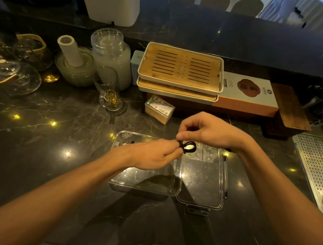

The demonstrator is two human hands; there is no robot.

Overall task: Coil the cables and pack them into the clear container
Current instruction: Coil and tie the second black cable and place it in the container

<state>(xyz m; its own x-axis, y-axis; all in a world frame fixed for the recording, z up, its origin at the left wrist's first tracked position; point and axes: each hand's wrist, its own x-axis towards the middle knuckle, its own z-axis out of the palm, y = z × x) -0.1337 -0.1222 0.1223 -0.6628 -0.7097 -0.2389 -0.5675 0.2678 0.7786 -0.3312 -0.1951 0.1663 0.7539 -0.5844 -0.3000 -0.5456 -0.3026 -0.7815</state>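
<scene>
Dark marble counter (47, 109) fills the view, its polished top scattered with reflected points of light. Near the front edge sits the clear container (146, 180), open, its lid (201, 178) hinged flat to the right. Most of the container floor shows bare; something small and dark lies at its far left corner, too unclear to name. Behind it stand a small clear box with a bamboo label (159, 109), two stacked bamboo tea trays (180, 70) on an orange-and-white carton (249, 92), a glass cup (108, 89) and jars. A perforated metal tray (313, 164) borders the right side. Open counter lies to the left of the container and in front of it.

Both forearms reach in from below. The left hand (152, 155) hovers over the container's far right part, fingers pinched on a small black cable (189, 147) wound into a tight loop. The right hand (206, 131), wrist bent, pinches the same cable from above with thumb and forefinger. The loop hangs above the seam between container and lid.
</scene>
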